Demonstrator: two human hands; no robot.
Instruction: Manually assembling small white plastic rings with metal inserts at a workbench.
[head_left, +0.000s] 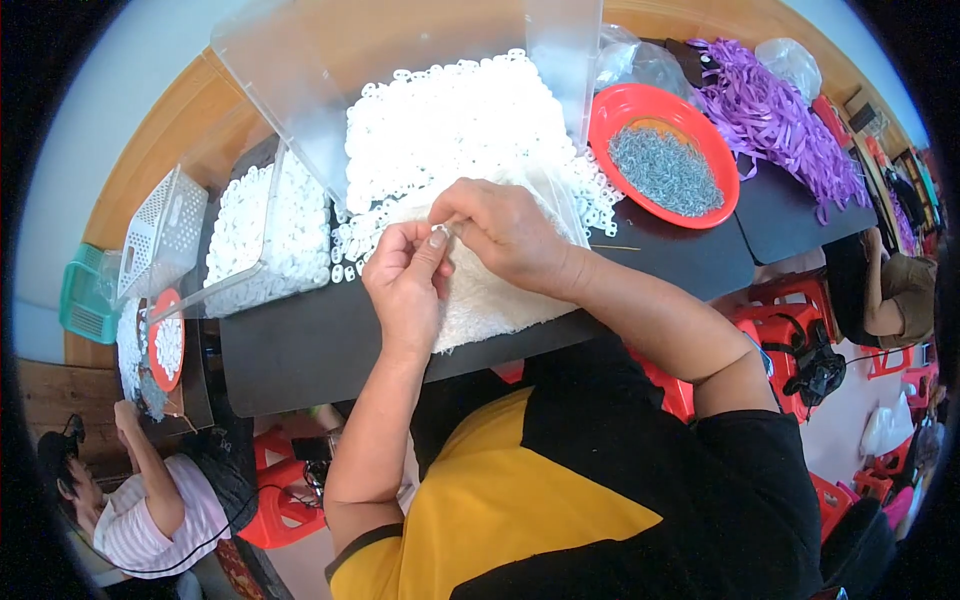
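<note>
My left hand (405,285) pinches a small white plastic piece (440,230) between thumb and fingertips. Right beside it, my right hand (510,235) has its fingers closed at the same spot; what they grip is hidden. Both hands hover over a cream fluffy cloth (490,310) on the dark table. Beyond them, a big heap of white plastic pieces with holes (455,125) spills from a clear plastic bin (280,75) that lies open toward me. To the right stands a red basin (605,110) with many small silvery metal parts (665,170).
At left is a clear box of white pieces (270,220), then a white perforated basket (165,230) and green basket (88,295). Purple ribbons (765,125) pile at far right. A thin brown stick (615,248) lies on the table (320,350). A co-worker (160,500) sits lower left.
</note>
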